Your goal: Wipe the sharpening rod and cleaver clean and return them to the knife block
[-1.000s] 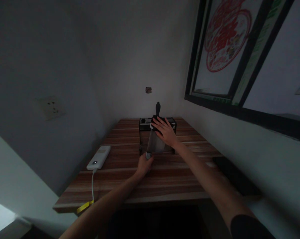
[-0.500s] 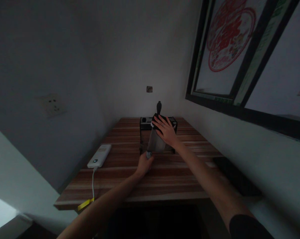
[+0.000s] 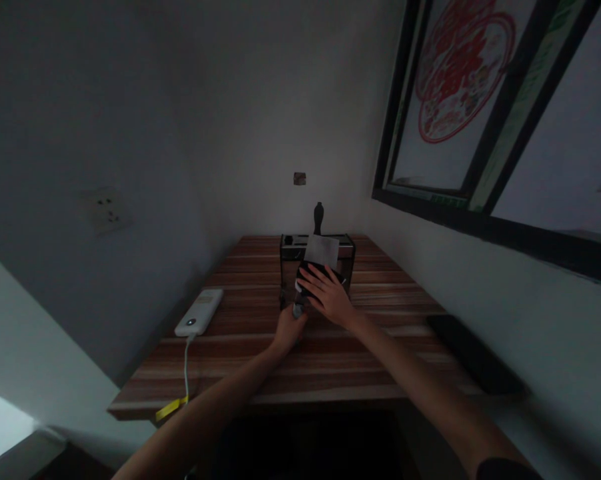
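My left hand (image 3: 289, 329) is closed around the grey-ended handle of a cleaver (image 3: 322, 251), whose broad pale blade points up and away from me. Over the lower part of the blade, my right hand (image 3: 330, 293) presses a dark cloth-like piece (image 3: 308, 272) with its fingers laid across it. A small white patch shows at that piece's left edge; its exact kind is hard to make out. Just behind stands a black-framed rack (image 3: 282, 263), with a dark handle (image 3: 318, 217) sticking up from it. The blade's lower part is hidden by the dark piece and my fingers.
On the left of the striped wooden table (image 3: 250, 363) lies a white power bank (image 3: 200, 312) with a white cable and yellow tag (image 3: 170, 409). A flat black object (image 3: 473, 353) lies along the right edge. Walls close in behind and at both sides.
My right hand and the dark piece have slid down the blade towards the handle, uncovering the blade's upper end. My left hand has stayed nearly still on the handle.
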`<state>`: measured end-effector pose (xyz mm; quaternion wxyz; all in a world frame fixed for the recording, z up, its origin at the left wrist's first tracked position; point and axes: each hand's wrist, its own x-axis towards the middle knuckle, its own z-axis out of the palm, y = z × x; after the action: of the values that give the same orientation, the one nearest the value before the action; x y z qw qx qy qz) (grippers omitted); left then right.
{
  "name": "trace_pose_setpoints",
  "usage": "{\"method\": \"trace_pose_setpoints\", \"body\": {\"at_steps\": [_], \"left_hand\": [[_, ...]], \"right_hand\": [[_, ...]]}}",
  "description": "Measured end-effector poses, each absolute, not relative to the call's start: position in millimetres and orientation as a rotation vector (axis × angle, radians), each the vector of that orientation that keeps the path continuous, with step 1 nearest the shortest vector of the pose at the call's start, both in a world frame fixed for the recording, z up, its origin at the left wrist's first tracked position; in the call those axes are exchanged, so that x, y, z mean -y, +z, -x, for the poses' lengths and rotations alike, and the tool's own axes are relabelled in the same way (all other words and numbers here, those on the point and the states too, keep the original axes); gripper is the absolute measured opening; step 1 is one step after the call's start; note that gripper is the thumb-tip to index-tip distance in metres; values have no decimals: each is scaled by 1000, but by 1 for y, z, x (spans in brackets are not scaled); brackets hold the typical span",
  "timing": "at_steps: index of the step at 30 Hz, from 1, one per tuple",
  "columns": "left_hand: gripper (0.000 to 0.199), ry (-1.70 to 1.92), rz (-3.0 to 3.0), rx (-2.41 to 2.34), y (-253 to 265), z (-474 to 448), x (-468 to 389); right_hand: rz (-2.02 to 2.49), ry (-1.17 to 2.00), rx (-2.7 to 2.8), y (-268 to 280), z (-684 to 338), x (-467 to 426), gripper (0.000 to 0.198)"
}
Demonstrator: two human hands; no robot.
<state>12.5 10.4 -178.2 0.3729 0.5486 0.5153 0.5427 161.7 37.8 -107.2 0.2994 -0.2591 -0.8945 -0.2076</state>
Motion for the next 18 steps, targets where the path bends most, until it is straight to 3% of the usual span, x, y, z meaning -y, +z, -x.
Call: {"method": "trace_pose_setpoints", "body": {"at_steps": [10,18], "left_hand": [[18,1442,-1429,-1189,-187,-9,-14],[15,1467,-1394,-1186,-187,-7,-13]], "right_hand": [[604,-483,2456,-144,-155,-11,47],[620,-455,2447,-144,-154,-8,46]]}}
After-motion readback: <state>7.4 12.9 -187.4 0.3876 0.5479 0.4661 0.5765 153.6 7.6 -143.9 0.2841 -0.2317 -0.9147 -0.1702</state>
